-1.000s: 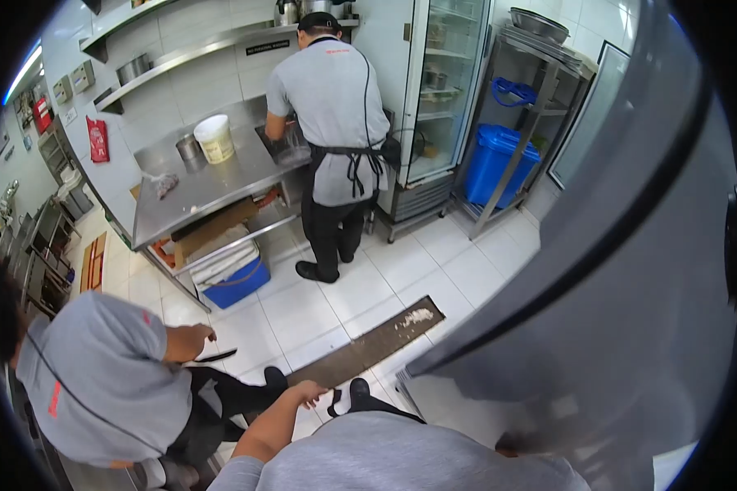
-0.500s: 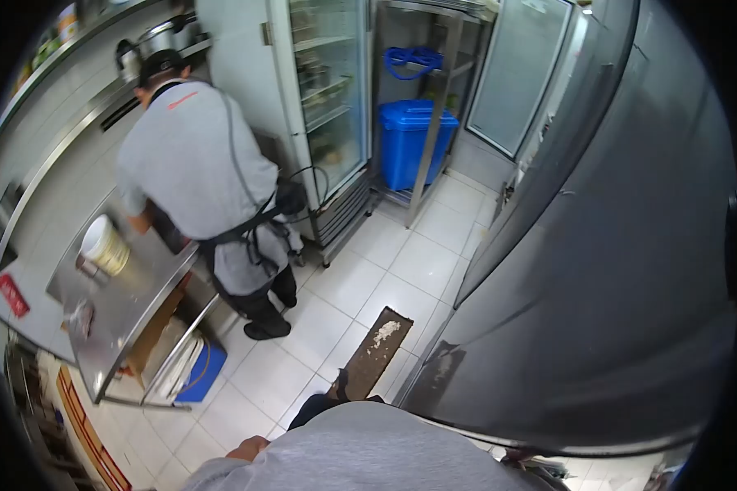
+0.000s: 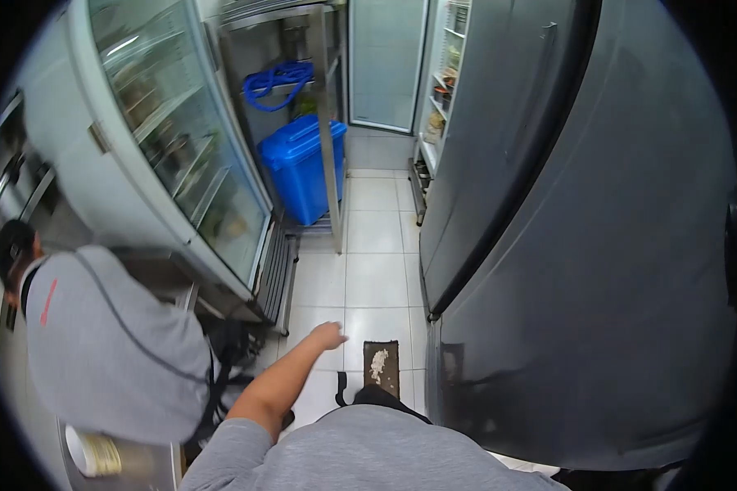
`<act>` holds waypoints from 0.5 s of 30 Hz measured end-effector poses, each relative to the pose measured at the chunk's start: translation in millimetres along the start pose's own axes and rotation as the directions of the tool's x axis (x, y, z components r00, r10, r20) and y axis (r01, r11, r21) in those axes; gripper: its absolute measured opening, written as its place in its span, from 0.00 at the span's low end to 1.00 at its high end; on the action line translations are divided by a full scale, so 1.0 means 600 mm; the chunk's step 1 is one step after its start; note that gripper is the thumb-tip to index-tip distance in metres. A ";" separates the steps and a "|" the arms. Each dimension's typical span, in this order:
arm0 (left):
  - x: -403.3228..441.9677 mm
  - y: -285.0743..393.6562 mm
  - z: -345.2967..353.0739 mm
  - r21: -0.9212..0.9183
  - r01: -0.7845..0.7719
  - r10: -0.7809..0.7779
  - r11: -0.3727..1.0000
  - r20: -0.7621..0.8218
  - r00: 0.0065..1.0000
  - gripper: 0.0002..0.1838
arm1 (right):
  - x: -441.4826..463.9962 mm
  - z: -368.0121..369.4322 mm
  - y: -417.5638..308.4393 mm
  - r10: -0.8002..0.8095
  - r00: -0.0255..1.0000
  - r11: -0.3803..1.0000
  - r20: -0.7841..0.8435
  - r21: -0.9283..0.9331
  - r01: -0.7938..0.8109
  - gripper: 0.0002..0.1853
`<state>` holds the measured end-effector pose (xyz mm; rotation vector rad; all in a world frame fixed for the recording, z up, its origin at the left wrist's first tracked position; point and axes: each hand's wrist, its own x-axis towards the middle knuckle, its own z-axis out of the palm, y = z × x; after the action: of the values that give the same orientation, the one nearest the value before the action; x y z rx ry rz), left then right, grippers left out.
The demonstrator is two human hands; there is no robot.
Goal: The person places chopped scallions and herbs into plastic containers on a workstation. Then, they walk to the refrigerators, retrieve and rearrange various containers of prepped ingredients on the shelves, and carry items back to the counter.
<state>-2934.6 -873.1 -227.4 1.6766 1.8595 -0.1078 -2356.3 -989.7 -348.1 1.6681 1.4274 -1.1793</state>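
Observation:
My left hand reaches forward over the tiled floor, its fingers curled in loosely and nothing showing in them. It touches nothing that I can see. Nearest to it on the floor lies a narrow brown mat with pale crumbs scattered on it. My right hand is out of the picture.
At left a co-worker in a grey shirt bends close to a white bucket. A glass-door fridge and a rack with a blue lidded bin stand ahead. Dark steel fridge doors line the right, beyond them an open glass door.
My view has turned right and moved forward along the aisle. The co-worker and bucket have shifted to the lower left. My left arm has swung forward into view.

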 end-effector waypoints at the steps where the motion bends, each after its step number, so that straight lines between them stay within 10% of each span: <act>1: 0.042 0.029 -0.036 -0.014 -0.072 0.072 0.997 -0.021 0.997 0.33 | 0.006 0.001 -0.017 0.019 1.000 1.000 0.007 0.025 -0.019 0.13; 6: 0.229 0.073 -0.126 -0.379 -0.181 0.295 0.907 0.267 0.917 0.32 | 0.073 -0.064 -0.136 0.021 0.998 1.000 0.053 0.020 -0.022 0.13; 12: 0.363 -0.304 -0.046 0.161 -0.092 0.057 0.983 0.215 0.975 0.29 | 0.173 -0.327 -0.392 -0.451 0.881 0.696 0.146 -0.561 0.449 0.13; 14: 0.332 -0.409 -0.066 0.151 0.201 -0.239 0.968 0.311 0.920 0.24 | 0.224 -0.445 -0.509 -0.285 0.927 0.958 -0.245 -0.038 0.285 0.18; 15: 0.318 -0.474 -0.050 0.128 0.296 -0.320 0.947 0.263 0.910 0.21 | 0.187 -0.514 -0.584 -0.497 0.702 0.862 -0.511 -0.200 0.465 0.14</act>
<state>-3207.6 -746.9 -393.8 1.3250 1.9039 -0.5361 -2628.5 -596.8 -300.5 1.7221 2.3565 -0.9216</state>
